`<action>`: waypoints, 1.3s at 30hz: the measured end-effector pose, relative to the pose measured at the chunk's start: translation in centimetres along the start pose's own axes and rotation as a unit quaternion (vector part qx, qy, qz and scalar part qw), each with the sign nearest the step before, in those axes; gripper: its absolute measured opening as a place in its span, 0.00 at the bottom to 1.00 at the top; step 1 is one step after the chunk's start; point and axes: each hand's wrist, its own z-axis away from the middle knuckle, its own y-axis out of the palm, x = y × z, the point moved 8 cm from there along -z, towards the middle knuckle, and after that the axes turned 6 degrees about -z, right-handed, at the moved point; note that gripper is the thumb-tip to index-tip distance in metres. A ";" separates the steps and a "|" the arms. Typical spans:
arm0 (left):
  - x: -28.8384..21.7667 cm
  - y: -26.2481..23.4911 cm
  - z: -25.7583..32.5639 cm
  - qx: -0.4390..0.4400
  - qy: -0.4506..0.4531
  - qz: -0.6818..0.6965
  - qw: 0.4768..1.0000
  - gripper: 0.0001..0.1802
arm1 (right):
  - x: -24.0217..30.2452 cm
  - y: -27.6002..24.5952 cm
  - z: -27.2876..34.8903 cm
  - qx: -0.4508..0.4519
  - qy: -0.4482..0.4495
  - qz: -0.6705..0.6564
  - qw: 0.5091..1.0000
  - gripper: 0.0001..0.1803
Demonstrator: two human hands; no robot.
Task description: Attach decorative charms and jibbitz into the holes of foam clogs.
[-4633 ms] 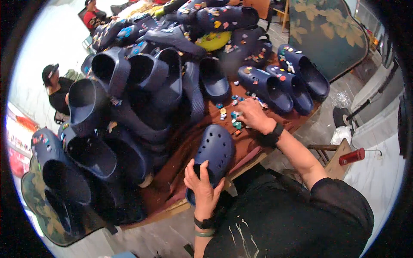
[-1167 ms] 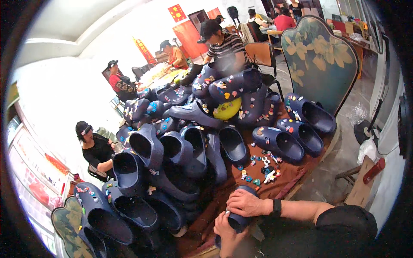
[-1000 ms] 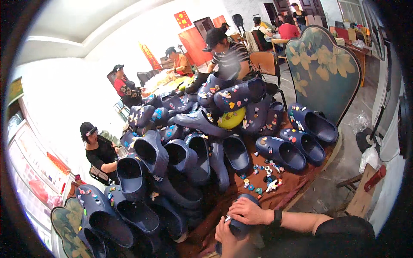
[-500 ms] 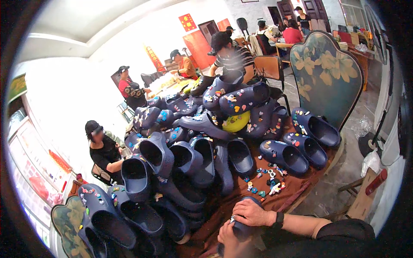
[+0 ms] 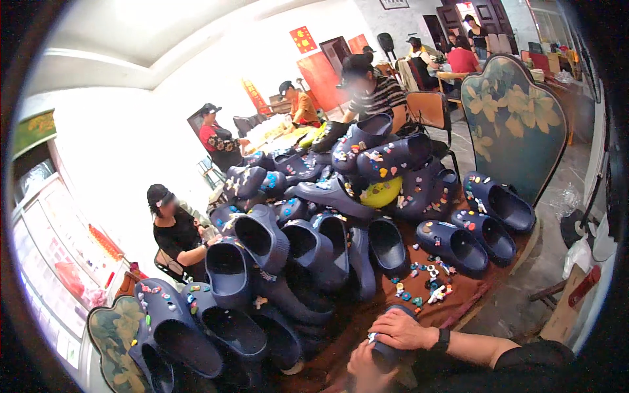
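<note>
At the near edge of the table, both my hands are on a dark blue clog point(image 5: 388, 356). My right hand point(image 5: 402, 329) lies over its top with the fingers bent around it. My left hand point(image 5: 368, 364) grips the side nearer me, its thumb close to the right fingers. A small pale piece shows on the clog between the hands; its shape is too small to tell. Just beyond my right hand, several small colourful shoe charms point(image 5: 434, 292) lie scattered on the brown cloth point(image 5: 341, 354). The lower end of the clog is partly hidden by my hands.
A large heap of dark blue clogs point(image 5: 259, 236) covers the table's left and middle, many with charms. More decorated clogs point(image 5: 452, 245) stand at the right. A yellow-green clog point(image 5: 381, 193) is in the heap. High-backed chairs point(image 5: 514, 124) flank the table; other people work beyond.
The whole scene has shifted right and slightly down in the picture as my head turned. Both hands stay on the clog, with little change in their grip.
</note>
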 end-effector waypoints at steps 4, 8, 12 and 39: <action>-0.4 -0.4 0.0 0.020 -0.008 0.011 1.000 0.59 | -0.2 -0.3 -0.1 -0.009 -0.003 -0.035 0.999 0.11; -0.9 -0.8 0.2 0.007 0.015 0.025 1.000 0.59 | -0.4 -1.0 -0.3 -0.029 -0.005 -0.103 0.994 0.09; -0.5 -0.5 0.2 0.015 -0.017 -0.006 1.000 0.60 | -0.6 -0.9 -0.9 -0.011 0.000 -0.128 0.992 0.07; -0.5 -1.2 -1.1 -0.013 0.012 -0.002 1.000 0.54 | -0.2 -0.3 0.2 0.003 0.024 -0.078 0.997 0.07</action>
